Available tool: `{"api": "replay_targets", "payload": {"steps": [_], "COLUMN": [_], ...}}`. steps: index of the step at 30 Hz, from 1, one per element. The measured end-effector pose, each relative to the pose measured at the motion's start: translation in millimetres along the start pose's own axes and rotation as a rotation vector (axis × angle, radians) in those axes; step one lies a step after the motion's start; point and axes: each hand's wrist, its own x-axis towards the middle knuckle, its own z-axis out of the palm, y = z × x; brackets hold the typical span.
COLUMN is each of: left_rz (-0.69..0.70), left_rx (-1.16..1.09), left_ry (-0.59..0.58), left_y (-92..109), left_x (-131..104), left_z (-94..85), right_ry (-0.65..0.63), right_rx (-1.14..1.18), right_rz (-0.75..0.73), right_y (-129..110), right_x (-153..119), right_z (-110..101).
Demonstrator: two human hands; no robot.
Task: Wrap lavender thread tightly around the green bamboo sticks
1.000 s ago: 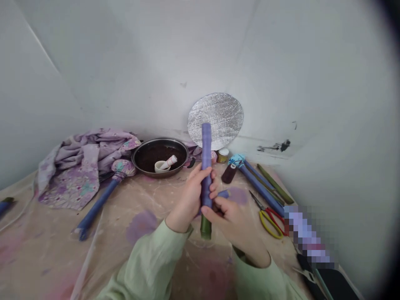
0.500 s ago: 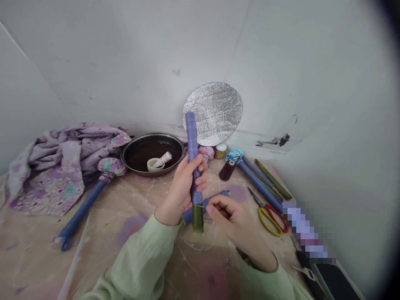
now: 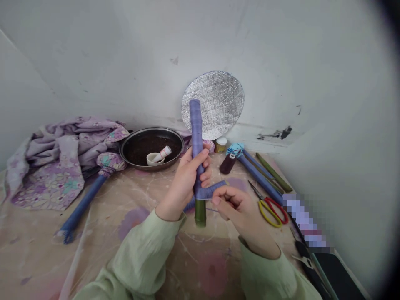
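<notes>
My left hand [image 3: 186, 180] is wrapped round an upright bamboo stick [image 3: 196, 125]. Purple-blue thread covers most of the stick, and its bare green lower end shows below the hand. My right hand [image 3: 233, 208], fingers curled in a pinch, holds the purple thread [image 3: 206, 198], which runs taut from the stick's lower part. Behind the stick, partly hidden, a second purple-wrapped piece [image 3: 217, 188] lies on the table. A dark thread spool [image 3: 227, 163] stands beyond my right hand.
Scissors [image 3: 270, 208] with red and yellow handles lie at the right, near wrapped sticks [image 3: 262, 179] and a bare green stick [image 3: 275, 173]. A dark pan [image 3: 150, 166] holds a small cup [image 3: 152, 158]. Floral cloth [image 3: 62, 166] and a blue cloth-headed stick [image 3: 86, 206] lie left. A silver disc [image 3: 218, 104] leans on the wall.
The stick and both hands sit slightly further right in the view, which has itself shifted a little. The right hand still holds the thread beside the stick.
</notes>
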Motion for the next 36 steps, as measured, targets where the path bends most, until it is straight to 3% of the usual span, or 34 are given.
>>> {"api": "replay_targets", "payload": {"steps": [10,17,28,36], "left_rz": [-0.148,-0.224,-0.212,-0.144], "left_rx": [-0.302,-0.387,-0.485,-0.53], "left_ry": [-0.035,-0.053,-0.066,-0.109], "left_y": [12.8,15.3,17.2,13.3], "left_x": [-8.0,-10.6,-15.5,-16.8], "left_z": [4.5,7.7,8.3,11.1], "right_ry": [-0.035,-0.06,-0.121,-0.279], "right_rx": [0.031,0.073,0.14,0.152], "right_rz": [-0.024,-0.052,-0.071,-0.076], "right_y": [-1.4,1.4,3.1,5.5], "right_x": [-5.3,-7.2,-7.0,-6.1], "right_z": [4.2,7.1,9.3,10.8]}}
